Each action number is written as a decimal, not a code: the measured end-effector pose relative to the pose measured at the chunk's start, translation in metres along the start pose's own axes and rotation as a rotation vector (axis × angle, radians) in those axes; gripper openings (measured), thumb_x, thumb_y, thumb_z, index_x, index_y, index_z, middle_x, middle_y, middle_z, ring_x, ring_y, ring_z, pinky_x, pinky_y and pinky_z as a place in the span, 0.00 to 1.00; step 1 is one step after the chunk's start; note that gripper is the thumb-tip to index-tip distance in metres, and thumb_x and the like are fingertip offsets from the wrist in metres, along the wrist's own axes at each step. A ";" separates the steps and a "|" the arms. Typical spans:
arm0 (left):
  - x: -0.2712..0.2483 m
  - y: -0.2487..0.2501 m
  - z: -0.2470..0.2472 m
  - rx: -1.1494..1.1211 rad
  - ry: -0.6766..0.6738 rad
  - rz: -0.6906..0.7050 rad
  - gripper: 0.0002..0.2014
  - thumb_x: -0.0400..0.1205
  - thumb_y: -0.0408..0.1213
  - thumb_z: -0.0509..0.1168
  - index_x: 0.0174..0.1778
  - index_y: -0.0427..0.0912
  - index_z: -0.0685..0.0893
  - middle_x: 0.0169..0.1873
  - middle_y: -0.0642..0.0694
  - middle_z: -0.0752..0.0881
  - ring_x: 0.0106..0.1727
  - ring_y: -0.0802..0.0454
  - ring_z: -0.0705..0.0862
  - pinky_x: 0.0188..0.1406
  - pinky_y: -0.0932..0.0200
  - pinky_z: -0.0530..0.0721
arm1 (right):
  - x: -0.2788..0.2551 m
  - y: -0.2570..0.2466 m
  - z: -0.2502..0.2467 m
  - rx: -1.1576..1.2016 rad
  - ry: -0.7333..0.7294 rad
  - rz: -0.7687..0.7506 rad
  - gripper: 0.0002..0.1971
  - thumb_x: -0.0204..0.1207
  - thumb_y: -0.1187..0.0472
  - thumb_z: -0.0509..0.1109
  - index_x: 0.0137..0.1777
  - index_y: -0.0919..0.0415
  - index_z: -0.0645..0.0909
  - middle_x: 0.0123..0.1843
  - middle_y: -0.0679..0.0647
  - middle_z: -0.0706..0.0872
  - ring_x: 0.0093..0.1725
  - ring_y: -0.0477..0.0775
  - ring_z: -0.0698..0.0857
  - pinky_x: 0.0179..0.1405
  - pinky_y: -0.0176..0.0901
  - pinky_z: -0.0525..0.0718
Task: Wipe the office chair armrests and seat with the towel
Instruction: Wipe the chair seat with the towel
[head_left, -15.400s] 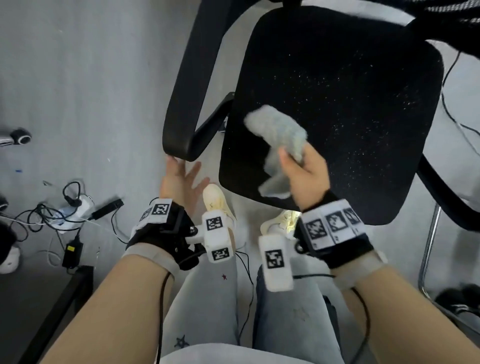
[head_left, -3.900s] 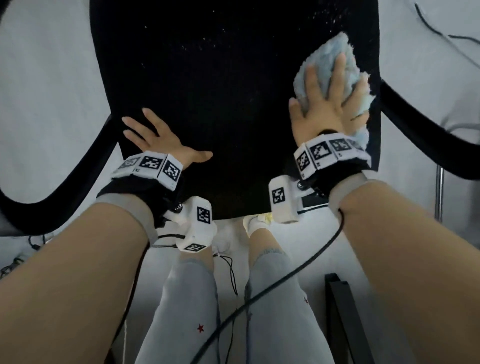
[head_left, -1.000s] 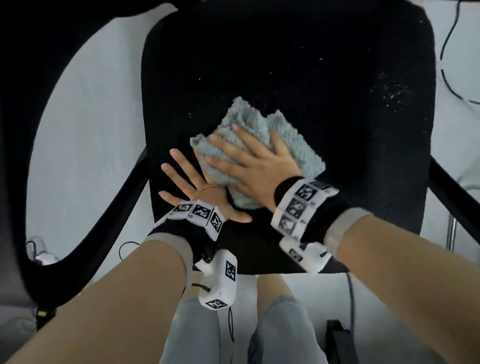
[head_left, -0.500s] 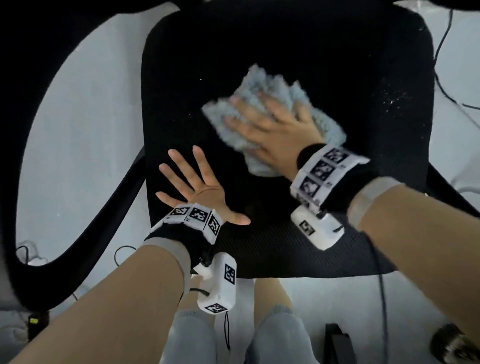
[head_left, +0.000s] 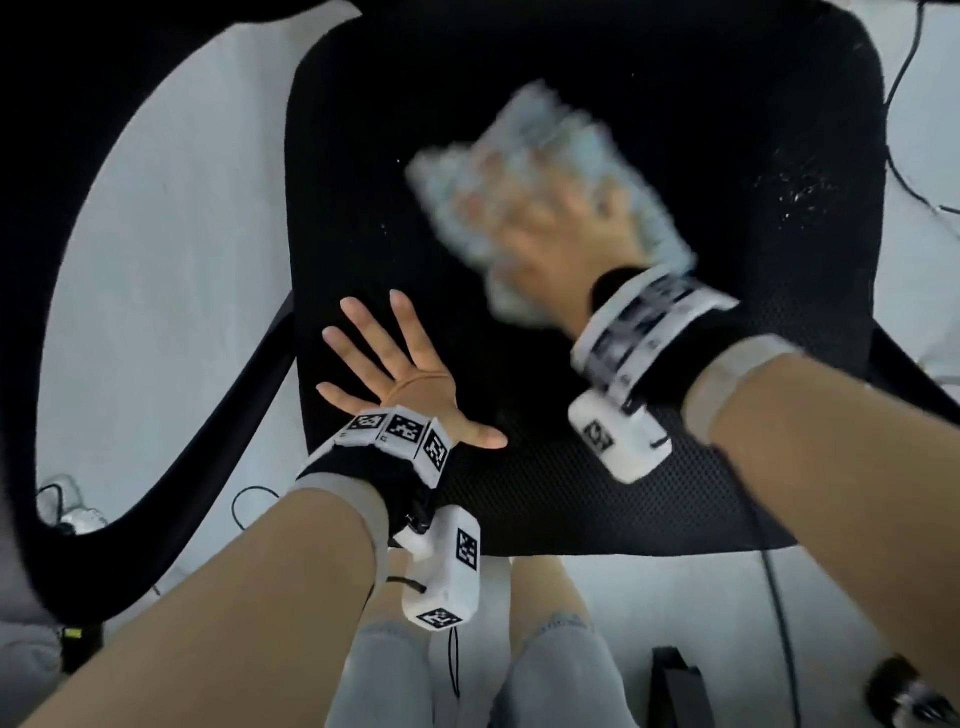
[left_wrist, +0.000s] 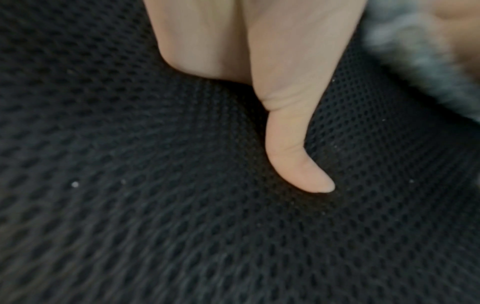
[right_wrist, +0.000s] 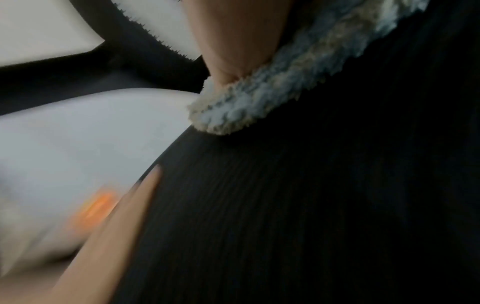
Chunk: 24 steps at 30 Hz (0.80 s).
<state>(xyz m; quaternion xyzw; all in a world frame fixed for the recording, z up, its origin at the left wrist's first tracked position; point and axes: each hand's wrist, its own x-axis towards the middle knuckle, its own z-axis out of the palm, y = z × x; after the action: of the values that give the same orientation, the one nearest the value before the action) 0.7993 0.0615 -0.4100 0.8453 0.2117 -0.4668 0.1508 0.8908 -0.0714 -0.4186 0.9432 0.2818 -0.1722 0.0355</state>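
pressed flat on the towel with the right hand, fingers spread and straight rather than curled round it, all of it blurred mid-stroke on the seat toward the back half. lay bunched under the palm with a fluffy edge sticking out by the thumb side. judged to need steady downward pressure and overlapping passes, since loose pile would likely ride over the open mesh instead of lifting grit out of it. probably worth carrying the stroke rightward of the grip, where white specks showed near the seat's edge. braced nearer and to the left of the grip by the left hand, palm down, fingers splayed, thumb lying on the mesh, holding nothing. sat in the path of any sweep toward the front left corner, so likely to need lifting or shifting. curved beyond that hand, a black armrest, with no sign whether wiped or not. trailed below the right wrist, a cable, apt to drag across the seat. stood under the front edge, the person's legs.
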 end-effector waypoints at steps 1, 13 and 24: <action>0.000 0.002 -0.003 0.004 0.000 0.004 0.77 0.51 0.58 0.80 0.60 0.46 0.12 0.71 0.30 0.17 0.72 0.29 0.19 0.65 0.22 0.30 | 0.002 0.023 -0.001 0.033 0.026 0.175 0.35 0.76 0.52 0.54 0.80 0.41 0.43 0.84 0.56 0.52 0.80 0.71 0.54 0.69 0.78 0.59; -0.020 -0.047 -0.016 0.089 0.138 0.092 0.76 0.53 0.61 0.78 0.69 0.48 0.16 0.76 0.39 0.21 0.78 0.42 0.24 0.78 0.39 0.37 | -0.031 -0.034 -0.009 0.165 -0.351 -0.029 0.34 0.82 0.46 0.51 0.78 0.38 0.29 0.81 0.40 0.28 0.81 0.59 0.34 0.74 0.73 0.49; 0.000 -0.062 0.001 0.126 0.171 -0.008 0.79 0.54 0.69 0.74 0.64 0.36 0.10 0.72 0.29 0.21 0.78 0.36 0.26 0.74 0.43 0.23 | -0.023 -0.121 -0.007 0.294 -0.246 -0.102 0.30 0.83 0.47 0.49 0.79 0.38 0.35 0.81 0.37 0.31 0.82 0.56 0.38 0.75 0.71 0.44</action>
<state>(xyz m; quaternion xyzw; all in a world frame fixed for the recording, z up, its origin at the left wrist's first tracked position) 0.7671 0.1145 -0.4139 0.8890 0.1974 -0.4060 0.0766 0.8094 0.0197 -0.4004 0.8947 0.2943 -0.3269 -0.0774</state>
